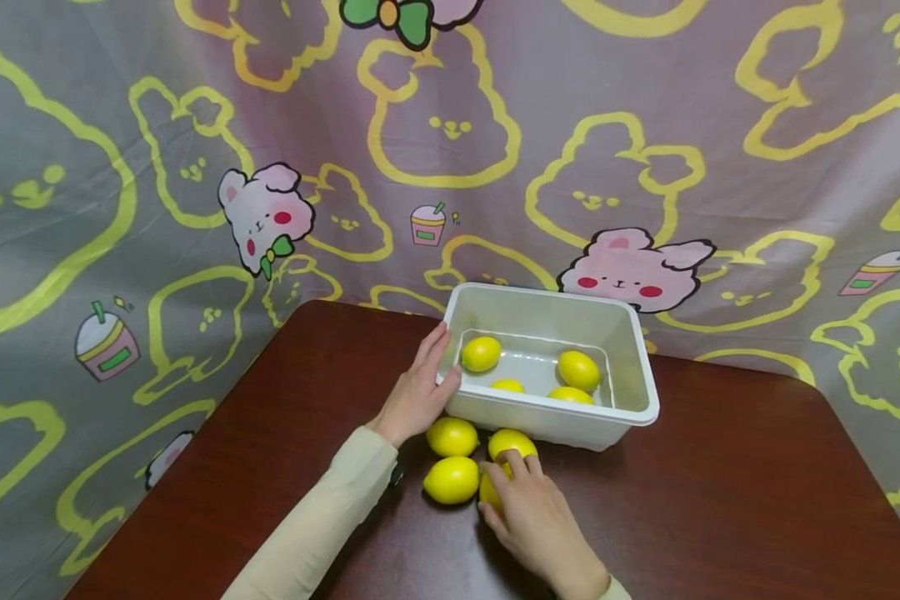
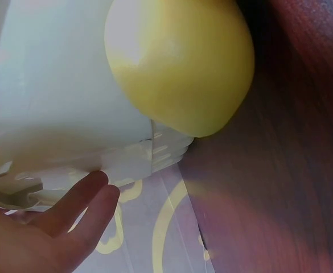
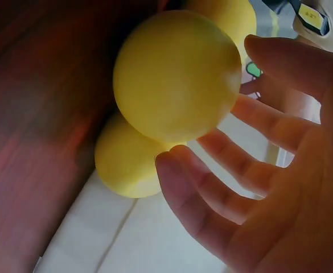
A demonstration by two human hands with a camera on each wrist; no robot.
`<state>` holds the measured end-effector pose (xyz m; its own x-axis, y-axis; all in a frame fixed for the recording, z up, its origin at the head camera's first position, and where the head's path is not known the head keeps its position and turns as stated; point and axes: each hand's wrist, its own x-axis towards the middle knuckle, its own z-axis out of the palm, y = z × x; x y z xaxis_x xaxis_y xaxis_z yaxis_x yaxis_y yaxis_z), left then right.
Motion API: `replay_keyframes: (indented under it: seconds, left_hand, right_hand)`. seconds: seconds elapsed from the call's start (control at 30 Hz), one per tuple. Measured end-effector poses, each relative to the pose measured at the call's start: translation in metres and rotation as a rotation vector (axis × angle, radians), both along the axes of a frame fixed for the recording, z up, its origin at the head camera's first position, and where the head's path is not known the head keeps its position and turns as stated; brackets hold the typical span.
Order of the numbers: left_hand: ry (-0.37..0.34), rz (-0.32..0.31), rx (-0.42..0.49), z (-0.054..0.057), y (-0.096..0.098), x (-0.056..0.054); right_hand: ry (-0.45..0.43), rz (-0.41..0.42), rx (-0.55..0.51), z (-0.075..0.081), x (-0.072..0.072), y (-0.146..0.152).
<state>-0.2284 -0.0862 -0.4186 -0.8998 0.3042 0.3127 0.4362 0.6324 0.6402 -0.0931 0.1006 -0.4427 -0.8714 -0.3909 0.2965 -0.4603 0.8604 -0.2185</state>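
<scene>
My left hand (image 1: 417, 395) rests against the left end of a white plastic box (image 1: 570, 422), its fingers nearly straight along the outside in the left wrist view. Just in front of the box, several yellow lemons lie on the table in a cluster. My right hand (image 1: 537, 515) reaches over the nearest right lemon (image 3: 177, 77), partly hidden by the fingers in the head view. Its fingers spread loosely around that lemon, and the thumb stands apart from it. Another lemon (image 1: 512, 443) lies just beyond. Two lemons, a rear one (image 1: 452, 437) and a front one (image 1: 452, 481), sit to the left.
Inside the box lie several lemons, among them one at the left (image 1: 482, 354) and one at the right (image 1: 578, 370). The dark red-brown table (image 1: 727, 475) extends to both sides. A patterned curtain (image 1: 487, 100) hangs behind the box and along the sides.
</scene>
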Motion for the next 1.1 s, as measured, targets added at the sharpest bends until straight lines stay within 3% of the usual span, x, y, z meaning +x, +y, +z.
replay_keyframes:
  seconds: [0.4,1.1]
  left_hand:
    - [-0.021,-0.006,0.005,-0.0001,-0.0006,0.0016]
    - [0.015,-0.008,0.014,-0.0029,-0.0002,-0.0006]
  right_hand:
    - [0.042,0.012,0.015,-0.0052,0.0024,-0.0002]
    - [-0.024,0.000,-0.015,-0.0061,0.0070,0.0022]
